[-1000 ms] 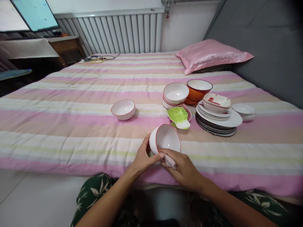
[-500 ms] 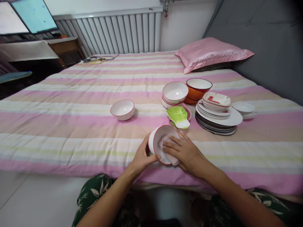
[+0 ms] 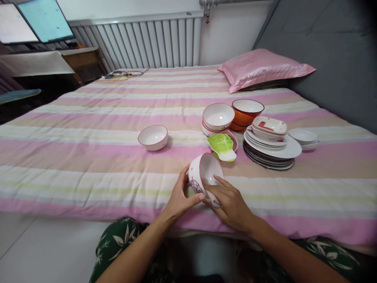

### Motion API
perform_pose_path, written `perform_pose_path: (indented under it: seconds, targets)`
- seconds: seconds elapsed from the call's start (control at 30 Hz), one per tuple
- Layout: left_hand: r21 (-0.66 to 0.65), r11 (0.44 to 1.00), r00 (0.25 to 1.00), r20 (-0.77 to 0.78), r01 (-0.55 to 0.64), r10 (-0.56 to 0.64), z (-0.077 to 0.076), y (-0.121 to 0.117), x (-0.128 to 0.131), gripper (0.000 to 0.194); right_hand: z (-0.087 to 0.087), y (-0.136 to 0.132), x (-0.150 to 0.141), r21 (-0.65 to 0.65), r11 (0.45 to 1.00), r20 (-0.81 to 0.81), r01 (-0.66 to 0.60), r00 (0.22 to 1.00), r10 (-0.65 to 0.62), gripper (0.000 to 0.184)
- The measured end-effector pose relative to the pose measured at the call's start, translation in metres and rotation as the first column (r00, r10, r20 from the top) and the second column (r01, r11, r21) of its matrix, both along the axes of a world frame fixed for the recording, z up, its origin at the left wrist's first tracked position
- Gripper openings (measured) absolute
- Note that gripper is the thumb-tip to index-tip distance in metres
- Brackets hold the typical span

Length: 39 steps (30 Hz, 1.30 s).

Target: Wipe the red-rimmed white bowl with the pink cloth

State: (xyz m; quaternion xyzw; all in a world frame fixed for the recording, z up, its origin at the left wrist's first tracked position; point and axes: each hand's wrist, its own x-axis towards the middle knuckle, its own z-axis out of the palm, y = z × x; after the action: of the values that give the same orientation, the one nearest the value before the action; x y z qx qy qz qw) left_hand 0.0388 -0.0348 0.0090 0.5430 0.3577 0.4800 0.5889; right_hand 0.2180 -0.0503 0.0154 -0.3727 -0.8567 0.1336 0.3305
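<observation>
A white bowl (image 3: 195, 173) with a red rim and a flower print is held tilted on its side at the bed's front edge, its mouth facing right. My left hand (image 3: 180, 198) cups it from the left, thumb near the lower rim. My right hand (image 3: 232, 200) is closed over the lower right rim, fingers partly inside the bowl. Under those fingers a bit of pale cloth (image 3: 214, 200) shows at the rim; the rest of it is hidden. Just behind lies a green leaf-shaped dish (image 3: 221, 145) on a pink one.
A similar single bowl (image 3: 153, 137) rests to the left. Stacked white bowls (image 3: 218, 116), orange bowls (image 3: 243, 118), a pile of plates (image 3: 291, 149) and small white dishes (image 3: 303, 136) stand right. A pink pillow (image 3: 265, 68) lies behind on the striped bed.
The bowl has turned so its mouth faces further right and its printed outside shows. My right hand has moved from the inside to the lower rim, covering most of the cloth.
</observation>
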Motion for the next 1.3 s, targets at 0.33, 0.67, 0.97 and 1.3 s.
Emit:
perform_pose_path:
  seconds: [0.33, 0.67, 0.97, 1.3]
  targets:
    - [-0.068, 0.994, 0.991, -0.107, -0.085, 0.078, 0.002, 0.001, -0.003, 0.066, 0.002, -0.016, -0.017, -0.147, 0.984, 0.068, -0.099, 0.992, 0.11, 0.033]
    - [-0.12, 0.991, 0.996, -0.06, -0.067, 0.061, 0.007, 0.002, -0.003, 0.07, -0.001, 0.011, 0.017, 0.001, 0.991, 0.364, -0.137, 0.922, 0.128, 0.044]
    - [-0.122, 0.992, 0.999, 0.002, -0.034, 0.034, 0.005, 0.003, -0.003, 0.072, -0.008, 0.02, 0.023, 0.184, 0.96, 0.293, -0.213, 0.944, 0.153, 0.045]
    - [0.033, 0.999, 0.999, -0.025, 0.034, -0.033, -0.002, -0.002, -0.001, 0.089, 0.009, -0.015, -0.012, -0.179, 0.976, -0.102, 0.12, 0.985, -0.14, 0.03]
